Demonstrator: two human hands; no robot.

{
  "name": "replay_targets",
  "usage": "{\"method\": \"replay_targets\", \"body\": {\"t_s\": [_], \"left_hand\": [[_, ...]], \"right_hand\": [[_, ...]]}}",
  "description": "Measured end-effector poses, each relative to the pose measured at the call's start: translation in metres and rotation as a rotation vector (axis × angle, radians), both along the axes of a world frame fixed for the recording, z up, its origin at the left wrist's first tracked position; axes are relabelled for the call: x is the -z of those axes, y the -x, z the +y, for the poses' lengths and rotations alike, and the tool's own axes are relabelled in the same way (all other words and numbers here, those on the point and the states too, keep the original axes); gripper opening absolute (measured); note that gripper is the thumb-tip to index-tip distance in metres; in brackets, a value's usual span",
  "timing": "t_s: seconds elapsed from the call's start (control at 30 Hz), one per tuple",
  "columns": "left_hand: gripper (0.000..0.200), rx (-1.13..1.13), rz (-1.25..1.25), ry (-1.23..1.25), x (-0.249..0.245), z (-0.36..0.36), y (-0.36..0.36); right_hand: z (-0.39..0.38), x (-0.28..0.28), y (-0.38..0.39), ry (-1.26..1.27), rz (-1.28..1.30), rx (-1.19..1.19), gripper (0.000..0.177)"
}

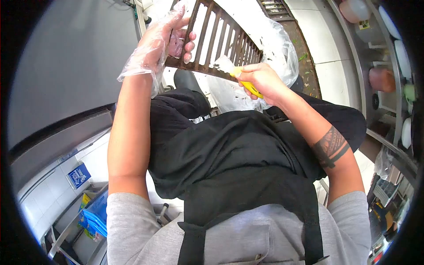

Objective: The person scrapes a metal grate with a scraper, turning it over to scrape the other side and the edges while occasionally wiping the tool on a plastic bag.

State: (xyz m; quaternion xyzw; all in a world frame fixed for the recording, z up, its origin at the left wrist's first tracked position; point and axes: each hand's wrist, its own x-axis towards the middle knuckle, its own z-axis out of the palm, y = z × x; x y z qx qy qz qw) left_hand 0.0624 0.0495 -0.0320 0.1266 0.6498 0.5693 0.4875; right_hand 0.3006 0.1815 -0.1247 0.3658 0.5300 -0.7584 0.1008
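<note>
My left hand (170, 39), in a clear plastic glove, grips the end of a brown, rusty-looking metal drain grate (204, 68) that is tilted up in front of my knees. The thumb is on one side of its end bar and the fingers come through to the other. My bare right hand (265, 81) is closed around the yellow handle of a scraper (252, 89). The scraper's pale blade lies against the grate's near edge, with dark bits around it. Beneath and behind the grate spreads a clear plastic bag (285, 53).
An open floor channel (308, 62) with debris runs beyond the bag, with another grate (277, 9) at its far end. Shelves (360, 53) holding containers stand to the right. A grey cabinet surface (66, 57) rises at left; blue plastic trays (96, 214) sit below it.
</note>
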Motion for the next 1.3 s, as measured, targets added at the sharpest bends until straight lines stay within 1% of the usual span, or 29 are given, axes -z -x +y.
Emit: {"method": "replay_targets", "body": {"t_s": [0.03,0.1,0.13,0.2,0.23,0.3,0.33,0.4,0.43,0.5,0.53,0.6,0.63,0.7,0.77,0.83,0.9,0.93,0.97,1.0,1.03,1.1,1.13,1.2,1.23,1.3], "left_hand": [[0.079,0.011,-0.002,-0.004,0.003,-0.001,0.001],[0.076,0.024,-0.003,-0.01,0.003,0.0,0.001],[0.076,0.02,0.001,-0.006,0.001,0.001,-0.001],[0.076,0.017,0.003,-0.002,-0.001,0.001,-0.004],[0.077,0.019,0.004,-0.01,-0.001,0.0,-0.005],[0.078,0.02,0.006,-0.018,-0.001,0.001,-0.002],[0.08,0.02,0.007,-0.004,0.002,0.0,0.0],[0.081,0.018,0.0,0.018,0.004,0.001,0.005],[0.079,0.001,0.001,0.023,0.004,0.001,0.004],[0.077,-0.023,0.01,0.037,0.004,0.001,0.006],[0.078,-0.024,-0.001,0.03,0.004,0.001,0.005],[0.078,-0.02,-0.011,0.024,0.006,0.002,0.007],[0.079,-0.016,-0.023,0.019,0.007,0.002,0.009],[0.079,-0.009,-0.038,0.014,0.008,0.003,0.009],[0.081,-0.037,0.001,0.033,0.005,0.004,0.007],[0.081,-0.015,0.005,0.022,0.006,0.004,0.008],[0.082,0.005,0.012,0.011,0.007,0.003,0.009],[0.082,0.0,-0.003,0.015,0.008,0.003,0.01],[0.083,-0.007,-0.015,0.018,0.008,0.003,0.011],[0.083,-0.006,-0.011,0.018,0.008,0.002,0.011],[0.083,-0.015,-0.022,0.018,0.008,0.002,0.011],[0.083,-0.021,-0.033,0.015,0.008,0.004,0.011],[0.083,-0.012,-0.021,0.01,0.008,0.005,0.011],[0.083,-0.005,-0.01,0.007,0.006,0.006,0.008],[0.082,-0.022,0.0,0.028,0.002,0.007,0.005],[0.081,-0.036,0.007,0.05,-0.001,0.008,0.002]], "right_hand": [[0.001,0.002,-0.001,-0.003,0.003,0.002,0.017],[0.002,0.012,-0.002,-0.56,0.076,-0.24,0.018],[0.001,0.021,-0.002,-0.562,0.074,-0.237,0.018],[-0.001,0.036,-0.001,-1.27,0.514,-0.208,0.022],[-0.003,0.019,0.001,-1.271,0.512,-0.207,0.022],[-0.003,-0.013,0.003,-1.281,0.264,-0.461,0.026],[-0.002,-0.009,0.004,-1.279,0.266,-0.459,0.026],[0.002,0.007,0.008,-1.242,0.362,-0.44,0.027],[0.003,0.018,0.008,-1.241,0.365,-0.439,0.027],[0.004,0.033,0.014,-1.057,0.428,-0.355,0.025],[0.003,0.033,0.014,-1.053,0.431,-0.352,0.025],[0.0,0.029,0.012,-0.686,0.158,-0.295,0.025],[0.0,0.026,0.013,-0.685,0.158,-0.292,0.025],[-0.001,0.023,0.012,-0.443,0.004,-0.287,0.027],[-0.003,0.022,0.012,-0.451,0.009,-0.281,0.027],[-0.006,0.028,0.012,-0.46,0.013,-0.272,0.028],[-0.013,0.052,0.012,-0.687,0.337,-0.135,0.03],[-0.015,0.063,0.013,-0.688,0.339,-0.134,0.03],[-0.017,0.074,0.015,-0.765,0.427,-0.084,0.028],[-0.018,0.069,0.019,-0.839,0.512,-0.032,0.028],[-0.017,0.063,0.019,-0.841,0.515,-0.029,0.028],[-0.015,0.049,0.015,-0.174,0.113,-0.136,0.02],[-0.015,0.049,0.013,-0.175,0.111,-0.136,0.02],[-0.017,0.048,0.008,0.182,0.171,-0.002,0.018],[-0.018,0.046,0.005,0.183,0.17,-0.001,0.018],[-0.019,0.039,-0.001,0.428,0.151,0.255,0.019]]}}
